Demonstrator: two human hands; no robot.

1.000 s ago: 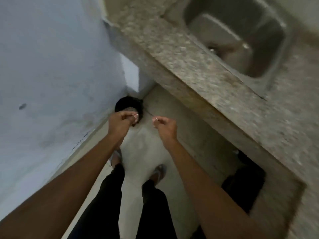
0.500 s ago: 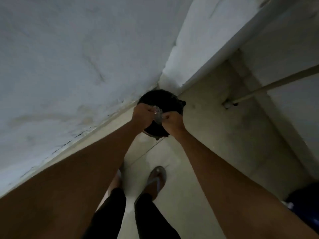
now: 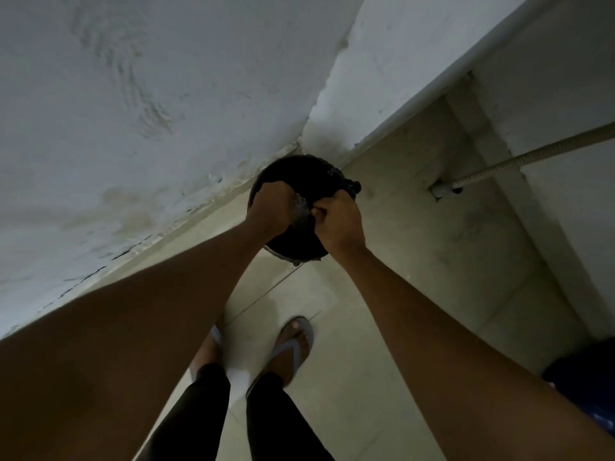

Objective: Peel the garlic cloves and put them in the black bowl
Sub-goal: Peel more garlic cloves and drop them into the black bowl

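2 hands, left hand point(image 3: 269, 207) and right hand point(image 3: 336, 221), pinch pale scrap point(image 3: 301, 206) over black bin point(image 3: 299, 174); hose point(image 3: 532, 158) nearby.

White plaster wall point(image 3: 133, 111) at left, tiled floor point(image 3: 416, 261) below; corrugated metal hose point(image 3: 532, 158) far right into a floor fitting; blue flip-flop point(image 3: 293, 347) near centre; dark blue object point(image 3: 589, 387) near right, unclear what
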